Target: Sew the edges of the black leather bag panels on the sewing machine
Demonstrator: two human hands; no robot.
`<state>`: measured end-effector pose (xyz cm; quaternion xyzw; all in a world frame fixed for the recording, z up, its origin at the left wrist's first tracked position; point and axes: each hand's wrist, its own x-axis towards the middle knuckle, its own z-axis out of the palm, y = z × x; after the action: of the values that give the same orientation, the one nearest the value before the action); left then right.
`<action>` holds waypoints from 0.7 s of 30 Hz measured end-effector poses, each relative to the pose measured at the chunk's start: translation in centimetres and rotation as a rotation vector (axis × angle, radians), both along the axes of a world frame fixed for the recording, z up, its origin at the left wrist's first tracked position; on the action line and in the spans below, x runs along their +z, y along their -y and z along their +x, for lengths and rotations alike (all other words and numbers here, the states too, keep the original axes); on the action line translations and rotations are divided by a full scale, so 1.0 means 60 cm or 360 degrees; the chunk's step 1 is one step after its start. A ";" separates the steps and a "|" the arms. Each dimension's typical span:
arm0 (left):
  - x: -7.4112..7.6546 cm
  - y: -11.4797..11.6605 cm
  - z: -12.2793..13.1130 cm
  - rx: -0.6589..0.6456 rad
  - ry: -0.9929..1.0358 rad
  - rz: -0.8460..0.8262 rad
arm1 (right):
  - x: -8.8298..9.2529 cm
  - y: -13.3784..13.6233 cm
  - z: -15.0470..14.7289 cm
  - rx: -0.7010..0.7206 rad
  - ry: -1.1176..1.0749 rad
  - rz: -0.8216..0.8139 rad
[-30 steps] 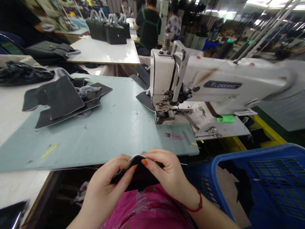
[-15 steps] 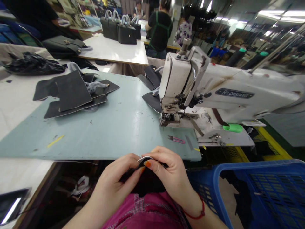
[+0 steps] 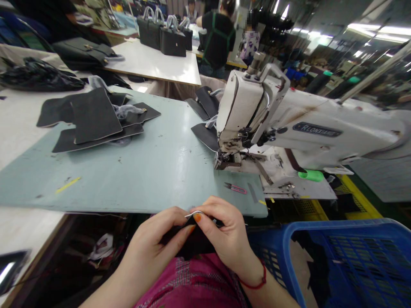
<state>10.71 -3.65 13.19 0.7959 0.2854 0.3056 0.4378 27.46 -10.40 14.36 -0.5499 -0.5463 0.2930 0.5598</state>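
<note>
Just in front of the table's near edge, my left hand (image 3: 156,239) and my right hand (image 3: 226,233) meet above my lap. Between them is a small black piece with a thin white edge (image 3: 193,213), pinched by the fingers of both hands. Most of that piece is hidden by my fingers, and its exact kind cannot be told. Pink-handled thread snips (image 3: 236,188) lie on the pale green tabletop (image 3: 154,171), beyond my right hand. The sewing machine (image 3: 308,128) stands at the right of the tabletop.
Black bag panels (image 3: 96,115) with wrapped handles lie at the left; more panels (image 3: 207,102) sit beside the machine head. A blue basket (image 3: 287,244) holding dark pieces stands close at my right. Finished black bags (image 3: 173,42) and co-workers are farther back.
My view has shifted slightly. Both hands keep their pinch on the black piece, whose white edge now shows as a thinner, bent line between the fingers.
</note>
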 end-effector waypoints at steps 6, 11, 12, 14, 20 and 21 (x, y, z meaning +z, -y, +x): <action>0.002 -0.026 0.003 -0.0332 -0.0110 -0.0354 | 0.004 0.003 0.008 0.0141 0.0041 -0.0058; -0.001 -0.027 0.008 -0.0321 -0.0092 -0.0169 | 0.005 0.001 0.017 0.0241 0.0029 -0.0124; -0.001 -0.022 0.009 -0.0279 -0.0076 -0.0117 | 0.006 0.001 0.018 0.0246 0.0027 -0.0138; 0.001 -0.014 0.009 -0.0213 -0.0033 -0.0040 | 0.007 0.000 0.022 0.0254 0.0051 -0.0167; 0.000 -0.025 -0.016 0.0106 -0.0048 0.0136 | -0.013 -0.003 0.050 0.0300 0.0308 -0.0222; -0.001 -0.034 -0.028 0.0198 -0.0059 0.0192 | -0.023 -0.005 0.058 0.0303 0.0344 -0.0222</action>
<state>9.01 -1.61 13.13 0.8071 0.3233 0.3342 0.3639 30.97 -10.08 12.96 -0.5615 -0.6313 0.3212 0.4278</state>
